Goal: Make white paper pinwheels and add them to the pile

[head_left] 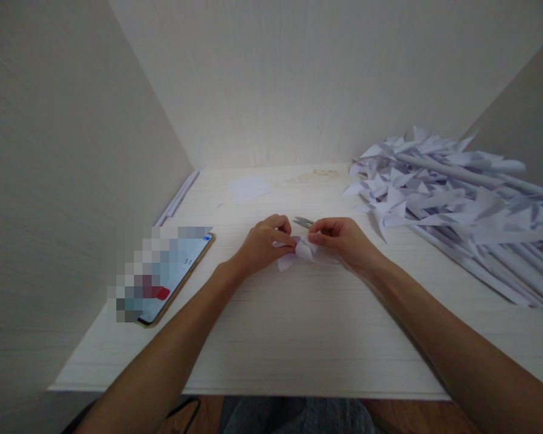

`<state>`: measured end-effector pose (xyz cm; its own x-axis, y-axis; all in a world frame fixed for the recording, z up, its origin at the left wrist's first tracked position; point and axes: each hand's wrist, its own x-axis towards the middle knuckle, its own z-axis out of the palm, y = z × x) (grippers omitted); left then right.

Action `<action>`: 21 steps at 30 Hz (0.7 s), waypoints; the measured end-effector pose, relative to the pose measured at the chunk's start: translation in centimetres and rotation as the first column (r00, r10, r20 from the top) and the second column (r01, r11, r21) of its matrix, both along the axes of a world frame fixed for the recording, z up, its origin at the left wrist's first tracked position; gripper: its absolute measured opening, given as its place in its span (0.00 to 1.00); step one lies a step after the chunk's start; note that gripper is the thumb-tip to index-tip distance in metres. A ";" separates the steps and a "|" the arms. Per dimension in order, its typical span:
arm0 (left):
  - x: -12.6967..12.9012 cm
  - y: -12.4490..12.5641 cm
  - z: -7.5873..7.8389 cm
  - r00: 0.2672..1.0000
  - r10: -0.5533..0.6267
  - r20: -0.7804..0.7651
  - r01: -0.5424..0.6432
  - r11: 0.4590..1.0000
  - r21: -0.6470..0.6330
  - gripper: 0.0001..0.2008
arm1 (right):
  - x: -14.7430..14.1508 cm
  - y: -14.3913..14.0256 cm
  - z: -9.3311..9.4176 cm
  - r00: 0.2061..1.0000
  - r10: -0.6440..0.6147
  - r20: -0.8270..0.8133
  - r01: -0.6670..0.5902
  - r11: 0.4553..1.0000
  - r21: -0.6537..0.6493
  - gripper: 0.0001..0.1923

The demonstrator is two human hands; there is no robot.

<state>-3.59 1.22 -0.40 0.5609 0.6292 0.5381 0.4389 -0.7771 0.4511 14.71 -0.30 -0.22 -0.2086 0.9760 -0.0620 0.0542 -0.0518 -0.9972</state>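
Observation:
A folded white paper pinwheel (304,249) is held between my two hands over the middle of the table. The fingers of my left hand (268,240) pinch its left side. On its right side, my right hand (337,237) is closed with thumb and forefinger pressed together at the paper. Just beyond the right fingertips, a pair of scissors (303,222) shows its pointed metal blades; its handles are hidden behind that hand. Some of the paper is covered by the fingers.
Many white paper pinwheels on rolled paper sticks (434,187) are heaped at the right. A phone (176,283), partly blurred out, lies at the left. Behind it are rolled paper sticks (178,196) along the wall. A flat paper sheet (248,188) lies farther back. Walls enclose the table (298,337).

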 end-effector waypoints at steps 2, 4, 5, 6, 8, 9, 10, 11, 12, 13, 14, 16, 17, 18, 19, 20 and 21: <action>0.1 0.0 0.0 1.000 -0.003 -0.004 0.003 1.000 -0.005 0.03 | -0.1 0.0 0.1 1.000 -0.014 -0.012 0.014 1.000 -0.014 0.12; 0.2 -0.1 0.0 1.000 -0.015 0.016 0.015 1.000 -0.020 0.04 | -0.1 0.0 0.0 1.000 -0.020 -0.006 0.020 1.000 -0.005 0.12; 0.2 -0.1 0.0 0.999 -0.021 0.030 0.022 0.999 -0.032 0.04 | -0.1 0.0 -0.1 1.000 -0.021 -0.004 0.021 1.000 0.002 0.11; 0.3 -0.1 0.0 0.999 -0.025 0.048 0.027 0.998 -0.048 0.04 | -0.1 0.1 -0.2 1.000 -0.022 -0.002 0.022 1.000 0.011 0.11; 0.4 -0.1 0.0 0.995 -0.029 0.091 0.037 0.996 -0.083 0.04 | -0.1 0.2 -0.3 1.000 -0.015 0.004 0.015 0.999 0.030 0.10; 0.4 -0.1 0.0 0.993 -0.030 0.112 0.041 0.994 -0.101 0.04 | 0.0 0.2 -0.4 1.000 -0.011 0.009 0.011 0.999 0.038 0.10; 0.4 0.0 0.0 0.991 -0.031 0.130 0.047 0.992 -0.119 0.03 | 0.0 0.2 -0.5 1.000 -0.007 0.014 0.006 0.999 0.044 0.10; 0.4 0.0 0.0 0.989 -0.034 0.146 0.054 0.989 -0.135 0.03 | 0.0 0.3 -0.5 1.000 -0.004 0.021 0.003 0.999 0.050 0.10; 0.4 0.0 0.0 0.987 -0.037 0.157 0.061 0.987 -0.148 0.03 | 0.1 0.3 -0.6 1.000 -0.003 0.030 0.001 0.998 0.057 0.10; 0.4 0.0 0.0 0.986 -0.041 0.164 0.067 0.985 -0.158 0.03 | 0.2 0.3 -0.6 0.999 -0.002 0.043 -0.001 0.998 0.068 0.10; 0.4 0.0 0.0 0.985 -0.043 0.169 0.071 0.984 -0.164 0.03 | 0.2 0.3 -0.5 0.998 -0.002 0.060 -0.003 0.996 0.084 0.09; 0.4 0.0 0.0 0.985 -0.045 0.165 0.074 0.983 -0.170 0.02 | 0.3 0.3 -0.4 0.994 -0.004 0.107 -0.009 0.992 0.128 0.08; 0.3 -0.1 0.0 0.987 -0.045 0.156 0.072 0.983 -0.171 0.02 | 0.4 0.3 -0.4 0.991 -0.005 0.134 -0.015 0.988 0.151 0.07; 0.3 -0.1 0.0 0.989 -0.044 0.142 0.068 0.983 -0.170 0.02 | 0.4 0.3 -0.2 0.987 -0.006 0.162 -0.023 0.985 0.172 0.06; 0.3 -0.1 0.0 0.991 -0.040 0.127 0.061 0.984 -0.166 0.02 | 0.4 0.3 -0.1 0.981 -0.010 0.192 -0.028 0.980 0.195 0.05; 0.3 -0.1 0.0 0.993 -0.037 0.109 0.054 0.986 -0.159 0.03 | 0.4 0.3 0.0 0.975 -0.020 0.223 -0.029 0.976 0.217 0.05; 0.3 -0.2 0.0 0.995 -0.035 0.093 0.048 0.988 -0.146 0.03 | 0.3 0.3 0.2 0.966 -0.036 0.255 -0.027 0.971 0.238 0.04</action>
<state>-3.27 1.05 -0.41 0.5415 0.6830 0.4902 0.3599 -0.7153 0.5990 15.04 -0.01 -0.07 -0.2118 0.9698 0.1212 0.3090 0.1841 -0.9331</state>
